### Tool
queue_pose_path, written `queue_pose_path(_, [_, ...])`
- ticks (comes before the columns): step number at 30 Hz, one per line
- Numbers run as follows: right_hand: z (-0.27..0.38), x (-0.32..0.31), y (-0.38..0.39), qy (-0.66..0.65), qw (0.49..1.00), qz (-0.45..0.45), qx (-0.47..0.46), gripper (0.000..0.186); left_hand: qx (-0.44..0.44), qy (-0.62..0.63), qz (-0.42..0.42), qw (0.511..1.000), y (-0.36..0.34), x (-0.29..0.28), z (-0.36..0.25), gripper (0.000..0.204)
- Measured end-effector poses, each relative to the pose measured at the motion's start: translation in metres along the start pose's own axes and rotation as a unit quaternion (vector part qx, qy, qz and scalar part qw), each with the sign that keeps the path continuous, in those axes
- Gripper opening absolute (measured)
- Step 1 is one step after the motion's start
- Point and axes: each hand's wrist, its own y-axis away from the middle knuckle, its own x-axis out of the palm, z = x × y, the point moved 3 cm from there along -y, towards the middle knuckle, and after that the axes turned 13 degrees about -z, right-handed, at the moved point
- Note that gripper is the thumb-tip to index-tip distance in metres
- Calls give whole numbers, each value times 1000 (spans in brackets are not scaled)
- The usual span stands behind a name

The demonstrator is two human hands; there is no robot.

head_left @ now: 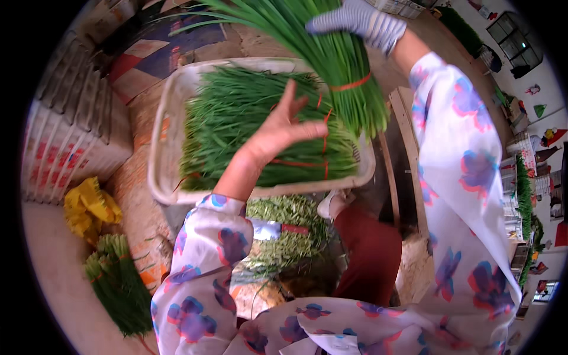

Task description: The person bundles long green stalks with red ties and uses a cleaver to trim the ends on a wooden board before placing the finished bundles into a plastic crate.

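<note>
In a striped grey glove, my right hand (362,25) grips a large bundle of garlic chives (349,65), tied near its pale stem ends with an orange band. The bundle hangs tilted over the right far side of a white plastic crate (161,142). Bare and with fingers spread, my left hand (283,127) is over the chives (231,106) in that crate and holds nothing. Those chives lie in tied bunches, with orange bands showing near their stem ends. Whether my left fingers touch them, I cannot tell.
Below the crate, a knife (291,229) with a red handle lies on chopped trimmings (290,251). Stacked white crates (77,130) stand at left, beside a yellow bag (92,204) and more tied chives (118,284). A wooden frame (408,136) is at right, near my leg (367,254).
</note>
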Motion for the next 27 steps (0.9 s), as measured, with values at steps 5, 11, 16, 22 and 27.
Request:
queue_pose_path(5, [-66,-12,-76,214,976,-10,-32,78,276,-466,76,837,-116,18,124,59])
queue_pose_path(11, [-114,28,-103,358,931,-6,-73,87,306,-599,13,740,-239,9,214,34])
queue_pose_path(16, [-153,64,-91,444,895,-3,-53,95,166,-655,43,735,-232,23,228,42])
queue_pose_path(22, [-220,138,-65,529,845,6,-80,88,112,-684,46,720,-212,22,219,47])
queue_pose_path(27, [-288,175,-62,464,885,29,4,85,88,-692,50,715,-203,14,220,41])
